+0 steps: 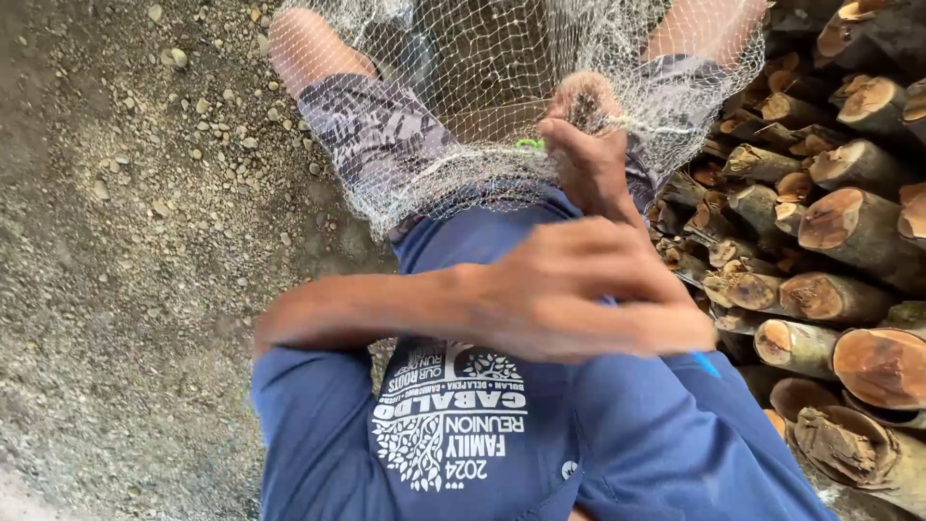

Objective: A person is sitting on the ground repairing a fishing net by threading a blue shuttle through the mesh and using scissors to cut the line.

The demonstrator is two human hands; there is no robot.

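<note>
Gripping a bunched fold of the fishing net [502, 125], the right hand [588, 159] pinches it closed; the left hand [579, 289], blurred, hovers near with fingers curled, grip unclear. Net drapes over the knees, beside stacked logs [830, 232] and gravel ground [125, 193].

This is an outdoor yard of a rural kind, a working spot beside a woodpile. From nine o'clock down to seven o'clock lies bare ground [125, 241] of packed dirt strewn with small pebbles. From one o'clock to five o'clock a stack of cut logs [830, 232] shows sawn round ends. At twelve o'clock a fine fishing net [463, 87] hangs spread out.
</note>
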